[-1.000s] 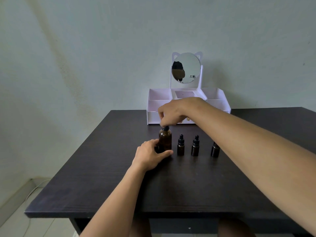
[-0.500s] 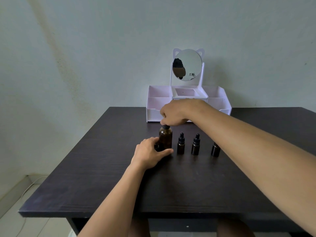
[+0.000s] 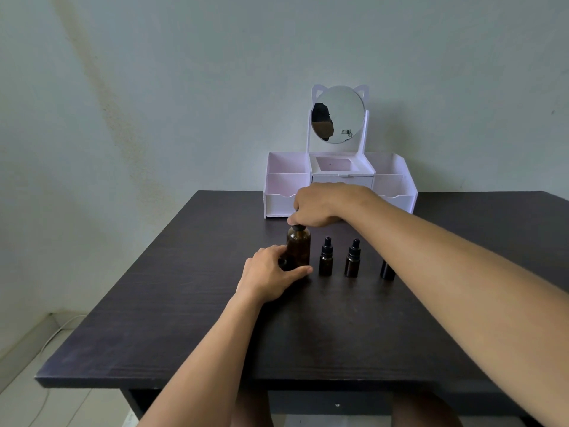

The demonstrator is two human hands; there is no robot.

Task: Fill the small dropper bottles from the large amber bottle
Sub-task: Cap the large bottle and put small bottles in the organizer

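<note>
This looks like the opening step: getting the cap (image 3: 297, 228) off the amber bottle (image 3: 298, 249) before anything can be poured or drawn out. The left hand (image 3: 268, 277) grips the bottle low down, thumb curled round its near side, holding it upright on the table (image 3: 184, 318). The right hand (image 3: 320, 204) reaches over from the right and pinches the cap from above, fingers bunched down on it. The next move, I'd say, calls for a firm twist while the left hand stops the bottle turning. Just right of it stand two droppers (image 3: 325, 257), caps on, untouched. A third (image 3: 387, 271) further right is half hidden by the right forearm. Something dark sits behind the left fingers; I can't tell what.
</note>
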